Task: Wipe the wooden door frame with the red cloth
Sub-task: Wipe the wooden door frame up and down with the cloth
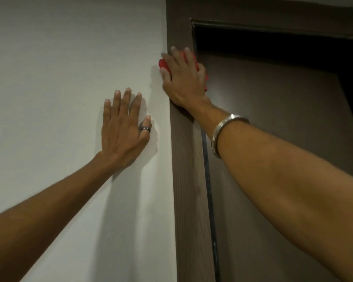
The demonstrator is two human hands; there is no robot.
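A brown wooden door frame (189, 180) runs up the middle of the view and turns right along the top. My right hand (182, 78) presses a red cloth (163, 64) flat against the upright of the frame, high up near the top corner. Most of the cloth is hidden under my palm; red shows at the left edge and between the fingers. My left hand (123, 129), with a dark ring on the thumb, lies flat and spread on the white wall (59, 68) left of the frame, lower than the right hand.
A brown door (273, 129) stands inside the frame to the right, with a dark gap above it and a dark strip along its left edge. A silver bangle (224, 131) sits on my right wrist.
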